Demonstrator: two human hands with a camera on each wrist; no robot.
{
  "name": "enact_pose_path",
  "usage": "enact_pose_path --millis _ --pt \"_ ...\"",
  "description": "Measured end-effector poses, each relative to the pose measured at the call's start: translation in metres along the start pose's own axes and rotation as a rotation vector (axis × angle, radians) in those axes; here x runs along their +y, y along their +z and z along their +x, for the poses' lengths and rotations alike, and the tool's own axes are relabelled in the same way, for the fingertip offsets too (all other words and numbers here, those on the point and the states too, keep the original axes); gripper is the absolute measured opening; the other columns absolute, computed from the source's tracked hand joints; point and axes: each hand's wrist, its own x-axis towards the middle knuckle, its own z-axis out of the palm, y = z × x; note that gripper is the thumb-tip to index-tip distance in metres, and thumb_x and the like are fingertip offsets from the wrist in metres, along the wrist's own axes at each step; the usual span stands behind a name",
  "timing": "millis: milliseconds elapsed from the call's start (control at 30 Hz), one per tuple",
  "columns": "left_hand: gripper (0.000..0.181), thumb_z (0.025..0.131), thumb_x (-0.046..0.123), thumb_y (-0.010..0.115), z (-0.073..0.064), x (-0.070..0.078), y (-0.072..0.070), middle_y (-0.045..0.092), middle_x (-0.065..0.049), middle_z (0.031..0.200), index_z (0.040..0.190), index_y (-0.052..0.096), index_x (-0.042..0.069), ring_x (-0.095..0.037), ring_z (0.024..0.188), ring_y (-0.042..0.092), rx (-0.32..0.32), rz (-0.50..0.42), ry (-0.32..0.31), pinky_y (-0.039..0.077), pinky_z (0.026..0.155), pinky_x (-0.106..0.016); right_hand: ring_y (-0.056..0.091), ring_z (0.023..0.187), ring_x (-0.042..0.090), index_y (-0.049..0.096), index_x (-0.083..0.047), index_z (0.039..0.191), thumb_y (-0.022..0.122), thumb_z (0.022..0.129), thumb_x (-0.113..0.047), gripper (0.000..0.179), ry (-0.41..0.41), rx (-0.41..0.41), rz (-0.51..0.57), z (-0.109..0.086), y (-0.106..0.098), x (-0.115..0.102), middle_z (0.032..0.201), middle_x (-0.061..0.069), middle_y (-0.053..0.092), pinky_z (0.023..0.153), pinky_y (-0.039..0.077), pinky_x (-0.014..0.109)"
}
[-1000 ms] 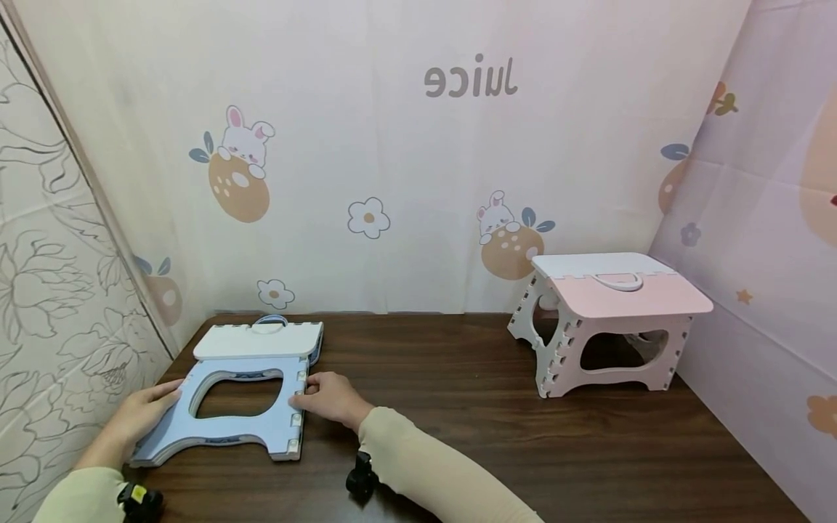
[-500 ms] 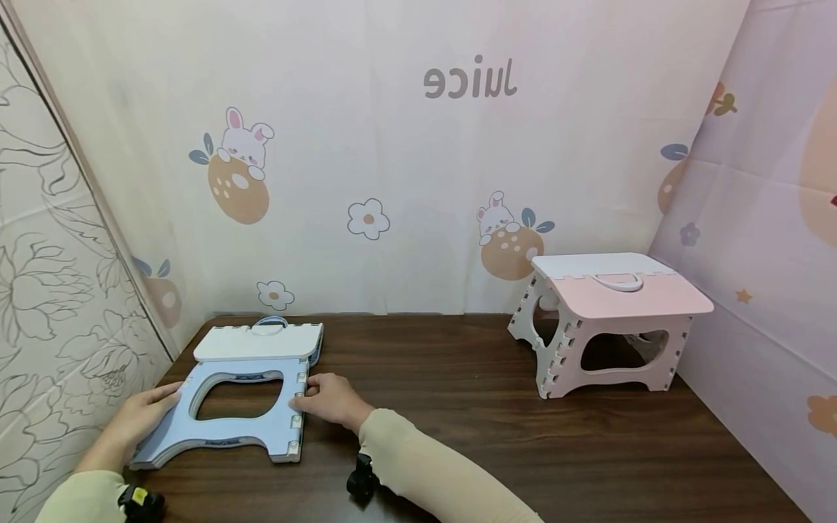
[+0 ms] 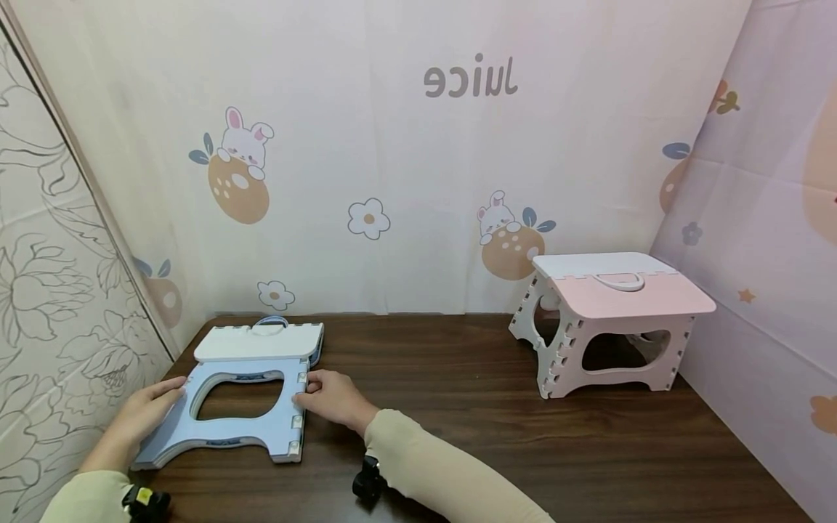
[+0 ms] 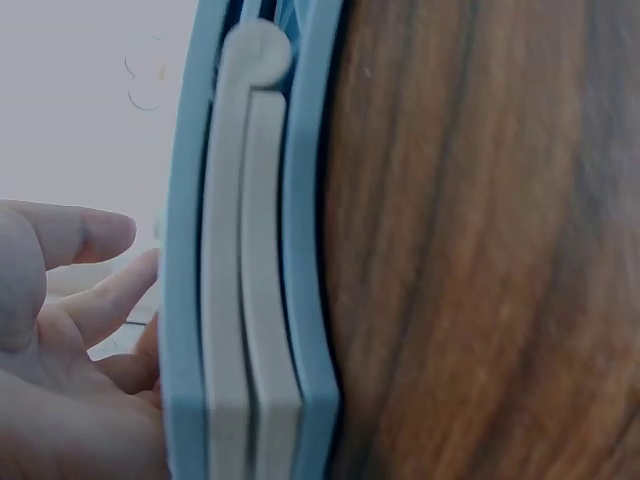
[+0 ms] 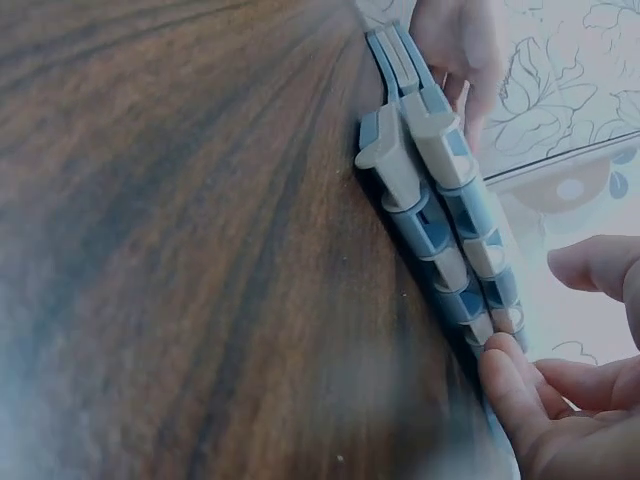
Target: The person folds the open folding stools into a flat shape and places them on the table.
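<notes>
A folded blue and white step stool (image 3: 277, 427) lies flat on the table's left part, its white top panel and carry handle at the far end. My left hand (image 3: 139, 418) touches its left side; the left wrist view shows the fingers against the stool's layered edge, the thumb apart from them. At the stool's hinged right side, my right hand (image 3: 336, 399) touches the edge with its fingertips. In the right wrist view its thumb (image 5: 595, 265) stands clear of the hinges (image 5: 462, 240), while the other fingers meet them. The stool's underside is hidden.
A pink and white folding stool (image 3: 631, 298) stands unfolded on its legs at the table's right rear. The dark wooden table (image 3: 445, 378) is bordered by a patterned curtain (image 3: 405, 152) behind and patterned sheets on both sides.
Almost nothing differs. Both hands keep their places at the folded stool's sides, with only a very slight shift of the forearms to the right. Neither stool has visibly moved.
</notes>
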Motion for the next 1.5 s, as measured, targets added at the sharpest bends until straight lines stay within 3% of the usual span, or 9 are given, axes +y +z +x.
enact_pose_path --millis 367,633,1033,1200,1500 --pt "0.065 0.108 0.037 0.037 -0.005 0.018 0.005 0.017 -0.037 0.155 0.152 0.026 -0.01 -0.054 0.142 0.015 0.058 -0.027 0.061 0.018 0.111 -0.065 0.058 0.087 0.004 0.058 -0.003 0.138 0.073 0.092 -0.026 0.053 -0.065 -0.026 0.065 -0.01 -0.009 -0.006 0.106 -0.004 0.063 0.075 0.05 0.023" --pt "0.062 0.108 0.038 0.04 -0.012 0.029 0.012 0.021 -0.036 0.155 0.151 0.035 -0.006 -0.055 0.141 0.018 0.099 -0.023 0.109 0.019 0.109 -0.067 0.058 0.085 0.003 0.06 -0.004 0.137 0.073 0.093 -0.028 0.052 -0.071 -0.033 0.052 -0.01 -0.011 -0.003 0.102 -0.007 0.063 0.073 0.049 0.023" --pt "0.059 0.109 0.035 0.041 -0.012 0.044 0.028 0.031 -0.028 0.156 0.15 0.037 -0.006 -0.048 0.141 0.025 0.1 -0.095 0.172 0.026 0.109 -0.063 0.058 0.084 0.005 0.061 -0.003 0.135 0.072 0.093 -0.033 0.054 -0.071 -0.024 0.01 -0.013 -0.03 0.01 0.102 -0.008 0.063 0.072 0.05 0.024" --pt "0.06 0.108 0.037 0.043 -0.012 0.052 0.036 0.035 -0.028 0.154 0.149 0.039 -0.006 -0.043 0.139 0.03 0.08 -0.126 0.221 0.028 0.109 -0.061 0.058 0.087 0.005 0.06 -0.004 0.136 0.071 0.093 -0.036 0.054 -0.074 -0.024 -0.027 -0.018 -0.042 0.019 0.104 -0.008 0.063 0.075 0.049 0.025" --pt "0.057 0.108 0.035 0.044 -0.007 0.068 0.056 0.035 -0.026 0.154 0.151 0.038 -0.003 -0.041 0.14 0.031 -0.012 -0.176 0.223 0.025 0.111 -0.063 0.058 0.092 0.007 0.059 -0.005 0.137 0.069 0.095 -0.037 0.054 -0.074 -0.036 -0.066 -0.029 -0.064 0.038 0.107 -0.008 0.063 0.077 0.05 0.028"
